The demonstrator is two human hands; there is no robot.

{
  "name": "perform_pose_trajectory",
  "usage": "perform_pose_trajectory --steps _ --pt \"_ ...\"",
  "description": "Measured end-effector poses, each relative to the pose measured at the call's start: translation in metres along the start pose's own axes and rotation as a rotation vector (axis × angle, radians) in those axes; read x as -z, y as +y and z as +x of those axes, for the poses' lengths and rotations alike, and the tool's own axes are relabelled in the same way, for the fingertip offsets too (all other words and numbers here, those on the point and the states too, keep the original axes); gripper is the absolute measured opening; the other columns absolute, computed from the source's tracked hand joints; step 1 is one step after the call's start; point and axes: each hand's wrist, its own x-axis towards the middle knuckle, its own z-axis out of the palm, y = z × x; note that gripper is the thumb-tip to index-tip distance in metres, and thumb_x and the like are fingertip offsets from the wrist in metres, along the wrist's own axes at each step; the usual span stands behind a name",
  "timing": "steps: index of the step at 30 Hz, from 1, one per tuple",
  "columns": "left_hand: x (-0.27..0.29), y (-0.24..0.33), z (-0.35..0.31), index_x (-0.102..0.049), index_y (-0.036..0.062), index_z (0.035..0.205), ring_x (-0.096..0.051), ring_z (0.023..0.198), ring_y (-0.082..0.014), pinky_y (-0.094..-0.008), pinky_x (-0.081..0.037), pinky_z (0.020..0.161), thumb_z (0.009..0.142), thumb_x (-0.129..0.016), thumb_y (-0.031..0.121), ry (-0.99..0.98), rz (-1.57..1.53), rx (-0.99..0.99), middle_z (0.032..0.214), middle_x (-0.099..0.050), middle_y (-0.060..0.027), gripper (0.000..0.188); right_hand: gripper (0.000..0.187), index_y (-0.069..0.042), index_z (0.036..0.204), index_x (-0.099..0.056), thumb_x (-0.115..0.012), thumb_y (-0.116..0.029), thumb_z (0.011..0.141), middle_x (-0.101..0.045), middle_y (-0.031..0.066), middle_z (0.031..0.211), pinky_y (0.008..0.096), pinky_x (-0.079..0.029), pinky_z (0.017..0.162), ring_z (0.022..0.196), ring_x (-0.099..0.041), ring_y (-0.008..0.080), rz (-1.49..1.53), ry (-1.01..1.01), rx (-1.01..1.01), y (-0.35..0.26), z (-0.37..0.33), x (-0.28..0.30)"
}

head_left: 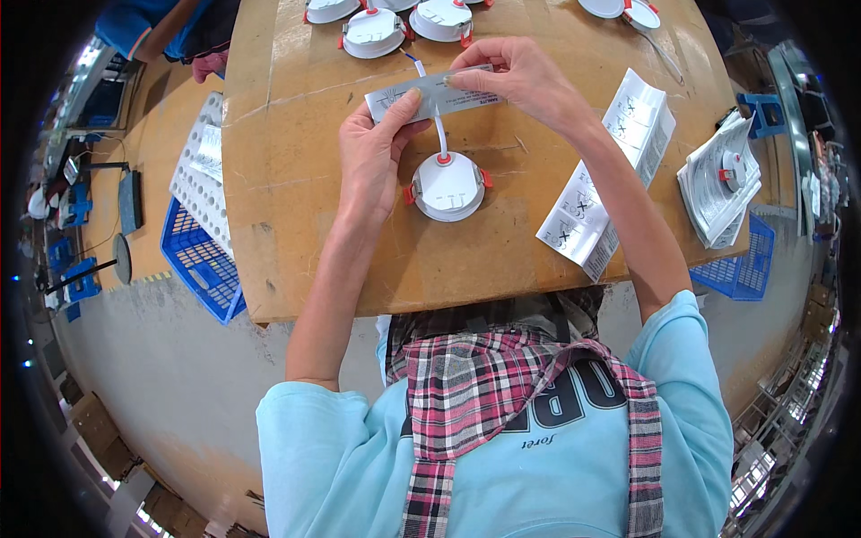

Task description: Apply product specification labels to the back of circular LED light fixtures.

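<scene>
A silver printed label (462, 99) is stretched between my two hands across a white cable (440, 134). My left hand (381, 143) pinches its left part, thumb on top. At the label's upper right edge, the thumb and fingers of my right hand (520, 79) are closed on it. The cable runs down to a round white downlight (448, 190) with red side clips, lying on the table below my hands. Beyond the label the cable's end shows thin bare-ended wires (409, 56). My fingers partly cover the label.
Several similar downlights (372, 36) stand at the table's far side. A folded label sheet (596, 193) lies under my right forearm. Paper stacks (713, 193) with a small round part are at the right edge. Blue baskets (199, 260) flank the table (314, 242). A co-worker's arm (170, 31) shows upper left.
</scene>
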Motion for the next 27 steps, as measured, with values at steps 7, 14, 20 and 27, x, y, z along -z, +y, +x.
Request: perform_pose_trajectory --steps 7,14,20,27 --pt "-0.001 0.000 0.001 -0.060 -0.0009 0.105 -0.064 0.088 -0.0146 -0.0287 -0.054 0.079 0.090 -0.062 0.012 -0.066 -0.018 0.029 0.101 -0.066 -0.0101 0.020 0.038 -0.002 0.100 -0.068 -0.066 -0.037 0.084 -0.066 0.0055 0.082 0.0269 -0.045 0.068 0.078 -0.059 0.0113 -0.095 0.114 -0.053 -0.003 -0.004 0.011" --pt "-0.012 -0.001 0.000 -0.060 -0.0015 0.106 -0.064 0.089 -0.0146 -0.0294 -0.053 0.080 0.090 -0.062 0.013 -0.130 -0.025 0.034 0.100 -0.066 -0.0097 0.022 0.036 -0.004 0.101 -0.067 -0.066 -0.037 0.086 -0.063 0.0014 0.085 0.0256 -0.041 0.067 0.078 -0.055 0.0076 -0.113 -0.120 0.001 -0.019 0.006 0.005" --pt "-0.012 -0.001 0.002 -0.060 -0.0024 0.106 -0.064 0.089 -0.0145 -0.0297 -0.054 0.079 0.091 -0.060 0.014 -0.117 0.016 0.047 0.101 -0.066 -0.0105 0.022 0.035 0.001 0.088 -0.070 -0.069 -0.034 0.082 -0.065 0.0057 0.075 0.0278 -0.044 0.066 0.071 -0.056 0.0110 -0.053 -0.066 -0.039 -0.010 0.007 0.000" --pt "-0.017 0.000 -0.014 -0.043 -0.0083 0.123 -0.062 0.095 -0.0173 -0.0298 -0.050 0.082 0.088 -0.065 0.020 0.037 0.221 -0.121 0.105 -0.063 -0.0148 0.050 0.037 0.004 0.085 -0.067 -0.067 -0.034 0.083 -0.063 0.0065 0.072 0.0288 -0.045 0.063 0.067 -0.057 0.0125 -0.115 0.147 -0.024 -0.004 -0.001 -0.005"
